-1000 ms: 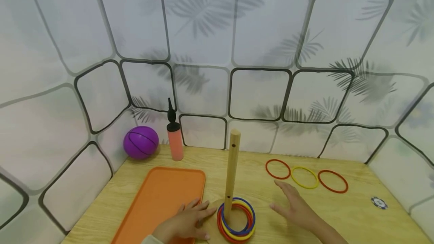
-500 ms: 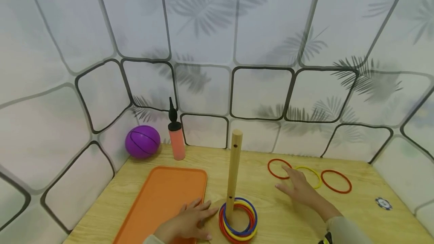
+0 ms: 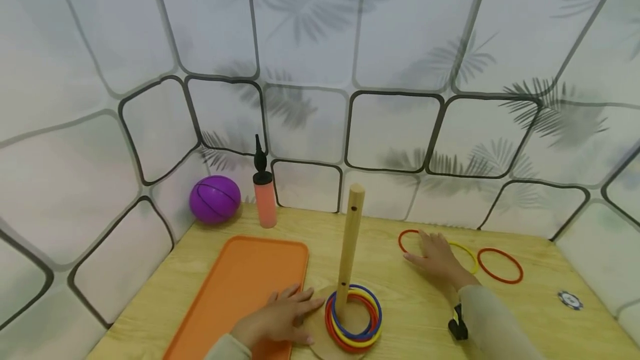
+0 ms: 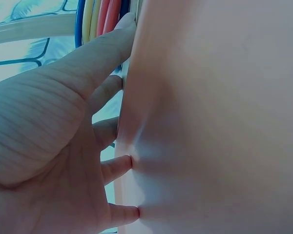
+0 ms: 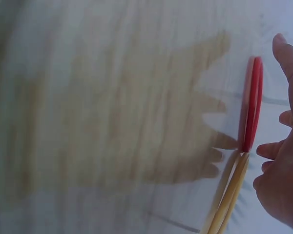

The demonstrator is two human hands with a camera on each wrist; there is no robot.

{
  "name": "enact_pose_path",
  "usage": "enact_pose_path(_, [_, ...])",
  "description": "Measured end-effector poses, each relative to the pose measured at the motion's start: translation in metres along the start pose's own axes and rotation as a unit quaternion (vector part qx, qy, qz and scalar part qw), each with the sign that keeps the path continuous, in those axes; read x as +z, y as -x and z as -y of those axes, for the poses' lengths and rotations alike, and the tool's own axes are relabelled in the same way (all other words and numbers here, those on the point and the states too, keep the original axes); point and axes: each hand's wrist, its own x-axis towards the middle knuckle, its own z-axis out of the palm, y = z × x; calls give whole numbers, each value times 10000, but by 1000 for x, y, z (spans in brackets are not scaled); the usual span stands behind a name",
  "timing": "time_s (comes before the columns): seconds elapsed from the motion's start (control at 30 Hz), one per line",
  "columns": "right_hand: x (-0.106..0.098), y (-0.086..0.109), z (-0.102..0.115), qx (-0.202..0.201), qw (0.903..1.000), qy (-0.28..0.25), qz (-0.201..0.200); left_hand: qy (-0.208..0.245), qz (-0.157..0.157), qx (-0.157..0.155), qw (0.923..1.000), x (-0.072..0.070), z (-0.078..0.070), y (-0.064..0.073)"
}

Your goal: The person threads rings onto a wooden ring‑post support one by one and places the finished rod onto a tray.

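My left hand (image 3: 280, 315) rests with spread fingers at the right edge of the orange tray (image 3: 250, 276) and the round wooden base (image 3: 320, 332). From that base rises a wooden post (image 3: 351, 243). Several blue, yellow and red rings (image 3: 377, 315) lie stacked around the post's foot. Over on the right, my right hand (image 3: 440, 257) hovers with fingers extended above a red ring (image 3: 401, 243) and a yellow ring (image 3: 472, 257), partly covering both. In the right wrist view the fingers are apart from the red ring (image 5: 254, 105) and hold nothing.
Another red ring (image 3: 500, 265) lies right of the yellow one. A poker chip (image 3: 570, 300) is at the far right. Behind the tray stand a purple ball (image 3: 215, 199) and a pink hand pump (image 3: 265, 204). A patterned curtain (image 3: 310, 121) encloses the table.
My right hand has moved forward from beside the post to over the red and yellow rings. The left hand stays at the base. The head view has shifted slightly.
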Motion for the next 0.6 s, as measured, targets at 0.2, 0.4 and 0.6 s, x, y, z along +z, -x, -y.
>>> enact_pose_path(0.2, [6,-9,-11,-5,9996,295,0,-49,16,-20,10000,-2,-3,-1])
enact_pose_path(0.4, [7,-14,-15,22,9987,504,-61,-81,25,-39,10000,-3,-5,-1])
enact_pose_path(0.6, [12,-15,-21,142,9983,561,50,-103,23,-61,9999,-2,-3,-1])
